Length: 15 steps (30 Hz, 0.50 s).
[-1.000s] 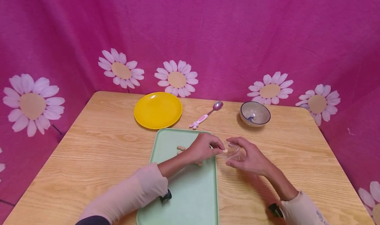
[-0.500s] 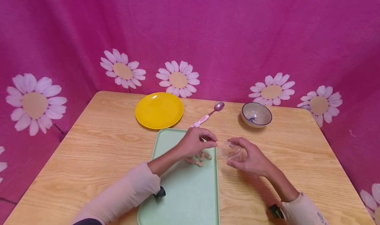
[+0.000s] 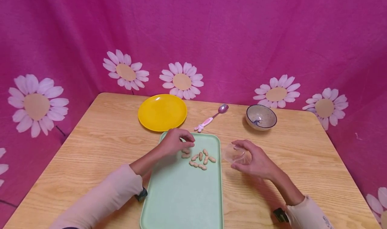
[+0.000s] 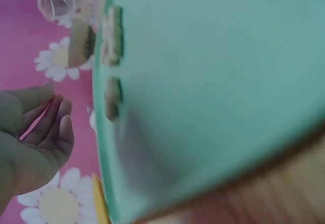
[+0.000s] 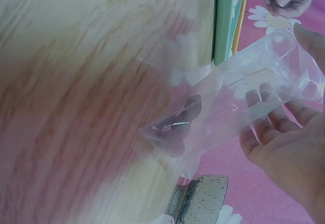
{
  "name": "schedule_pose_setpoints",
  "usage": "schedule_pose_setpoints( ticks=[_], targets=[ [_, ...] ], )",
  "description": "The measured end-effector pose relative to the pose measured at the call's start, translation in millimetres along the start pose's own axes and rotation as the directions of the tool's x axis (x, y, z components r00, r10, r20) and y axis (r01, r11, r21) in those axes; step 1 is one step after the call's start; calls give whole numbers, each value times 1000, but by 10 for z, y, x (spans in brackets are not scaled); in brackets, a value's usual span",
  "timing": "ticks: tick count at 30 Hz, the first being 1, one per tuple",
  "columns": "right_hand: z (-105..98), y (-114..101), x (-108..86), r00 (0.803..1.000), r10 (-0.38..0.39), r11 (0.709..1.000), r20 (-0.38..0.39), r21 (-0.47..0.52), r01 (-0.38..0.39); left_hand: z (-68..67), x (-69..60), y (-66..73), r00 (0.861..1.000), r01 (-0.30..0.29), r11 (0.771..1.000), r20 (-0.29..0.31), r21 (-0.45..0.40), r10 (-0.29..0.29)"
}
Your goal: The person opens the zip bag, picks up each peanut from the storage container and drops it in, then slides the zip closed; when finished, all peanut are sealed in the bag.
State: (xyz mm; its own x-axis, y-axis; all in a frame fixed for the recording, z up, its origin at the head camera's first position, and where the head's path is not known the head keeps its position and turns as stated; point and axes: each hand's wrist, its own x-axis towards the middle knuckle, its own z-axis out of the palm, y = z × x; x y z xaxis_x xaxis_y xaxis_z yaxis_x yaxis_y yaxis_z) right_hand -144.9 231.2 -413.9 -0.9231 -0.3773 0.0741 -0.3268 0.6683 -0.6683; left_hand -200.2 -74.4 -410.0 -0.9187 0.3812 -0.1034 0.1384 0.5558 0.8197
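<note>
Several unshelled peanuts (image 3: 201,156) lie in a loose cluster on the far half of a light green tray (image 3: 182,197). My left hand (image 3: 176,142) hovers over the tray's far left part, fingers loosely bent, with nothing seen between them. Below its fingertips, a few more peanuts (image 3: 185,153) are partly covered. Just right of the tray, my right hand (image 3: 255,160) holds a clear plastic bag (image 3: 232,154) with fingers and thumb spread around its mouth. In the right wrist view the bag hangs down, and brown peanuts (image 5: 177,132) sit in its bottom corner.
A yellow plate (image 3: 162,113) stands beyond the tray. Right of it lies a spoon (image 3: 207,121) with a pink rabbit handle. A speckled bowl (image 3: 261,117) with a dark rim stands at the back right of the wooden table (image 3: 90,148). A pink flowered curtain surrounds the table.
My left hand has drawn back leftward from the bag's mouth to over the tray; the small pale thing at its fingertips is no longer seen. The right hand keeps holding the bag in place.
</note>
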Motion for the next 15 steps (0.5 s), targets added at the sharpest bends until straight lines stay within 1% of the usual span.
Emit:
schedule_pose_setpoints(
  ticks=[2, 8, 11, 15],
  targets=[
    [-2, 4, -8, 1000, -3, 1000, -2, 0, 3, -25, 12, -59, 1000, 25, 1000, 1, 16, -25],
    [-11, 23, -20, 1000, -11, 1000, -2, 3, 11, -50, 38, -224, 998, 62, 997, 15, 40, -62],
    [-16, 35, -22, 1000, -7, 1000, -2, 6, 7, -43, 37, -287, 999, 49, 998, 17, 43, -50],
    [-1, 35, -12, 1000, 0, 1000, 0, 5, 0, -38, 36, -359, 1000, -16, 997, 26, 71, 14]
  ],
)
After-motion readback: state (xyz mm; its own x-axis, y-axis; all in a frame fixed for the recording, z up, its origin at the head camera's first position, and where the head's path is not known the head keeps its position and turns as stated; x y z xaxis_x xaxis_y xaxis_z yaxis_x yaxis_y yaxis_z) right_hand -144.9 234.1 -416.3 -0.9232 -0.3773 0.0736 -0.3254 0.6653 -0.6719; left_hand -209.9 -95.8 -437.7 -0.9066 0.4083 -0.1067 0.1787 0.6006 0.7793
